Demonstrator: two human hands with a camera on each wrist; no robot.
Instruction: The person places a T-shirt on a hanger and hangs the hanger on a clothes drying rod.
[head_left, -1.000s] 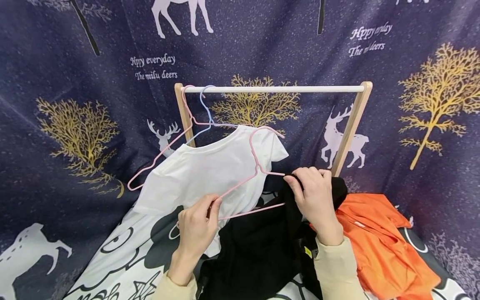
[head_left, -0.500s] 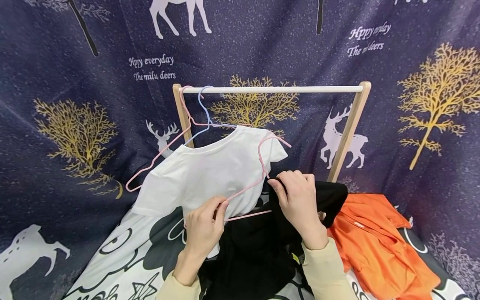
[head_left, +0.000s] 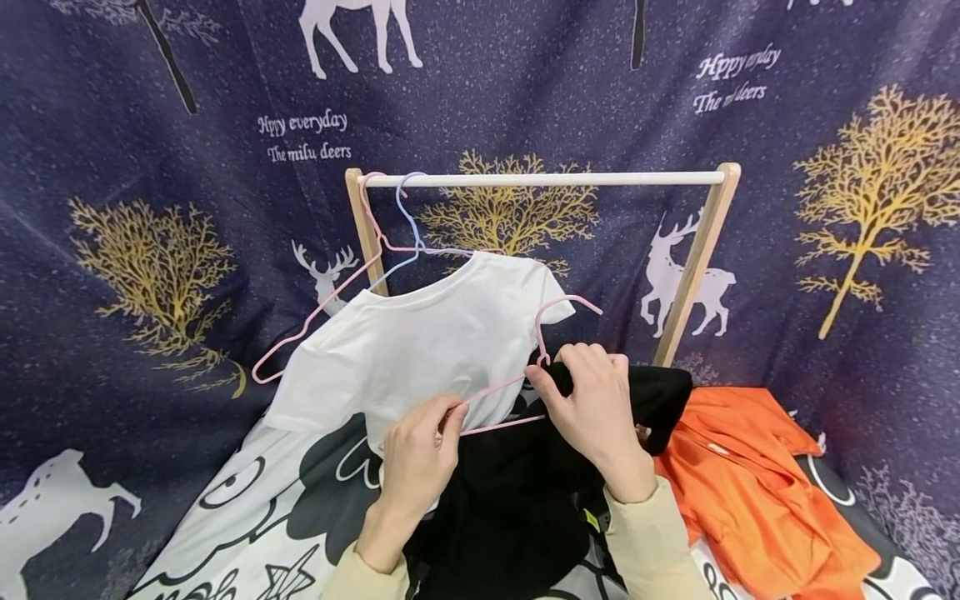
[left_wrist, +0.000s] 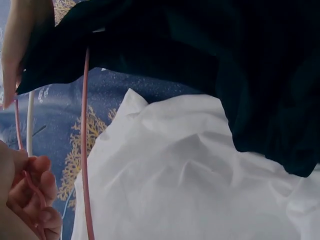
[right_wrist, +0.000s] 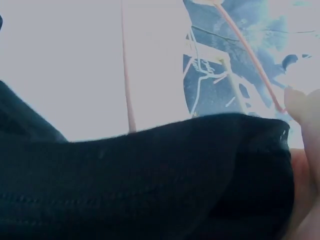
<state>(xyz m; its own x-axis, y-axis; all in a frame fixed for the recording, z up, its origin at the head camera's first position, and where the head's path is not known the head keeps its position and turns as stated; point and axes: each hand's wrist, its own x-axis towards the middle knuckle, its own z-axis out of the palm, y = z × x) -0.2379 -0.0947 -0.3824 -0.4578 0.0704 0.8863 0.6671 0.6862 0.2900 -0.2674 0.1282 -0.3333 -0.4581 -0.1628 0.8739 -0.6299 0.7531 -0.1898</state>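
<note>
A pink clothes hanger (head_left: 495,388) is gripped on its left arm by my left hand (head_left: 422,454), whose fingers curl round the wire in the left wrist view. My right hand (head_left: 592,408) pinches the edge of a black garment (head_left: 510,500) near the base of the hanger's hook. The right half of the hanger runs inside the black garment, which hides it. In the right wrist view the garment's black cloth (right_wrist: 150,185) fills the lower part, and the hanger's lower bar (right_wrist: 128,95) goes in under its edge.
Behind stands a rack with a white rail (head_left: 540,178). A white T-shirt (head_left: 427,342) hangs there from a blue hanger (head_left: 412,221), beside another pink hanger (head_left: 300,329). An orange garment (head_left: 757,475) lies at the right on the patterned bedding (head_left: 247,517).
The hanger has shifted right and its hook has tipped lower. My right hand has moved left, drawing the black garment over the hanger up to the hook's base. My left hand has moved slightly right.
</note>
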